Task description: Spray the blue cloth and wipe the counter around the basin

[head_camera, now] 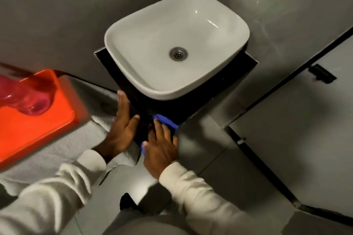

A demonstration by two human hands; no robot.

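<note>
Right hand (160, 150) flat, fingers spread, pressing blue cloth (166, 121) onto black counter (172, 107) corner below basin (177, 44); left hand (122, 128) open flat at counter edge, no grip

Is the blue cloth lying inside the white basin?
No, the blue cloth lies on the black counter under the right hand, outside the basin.

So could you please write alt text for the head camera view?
The right hand presses a folded blue cloth onto the black counter in front of a white rounded basin. The left hand rests flat on the counter's left edge.
</note>
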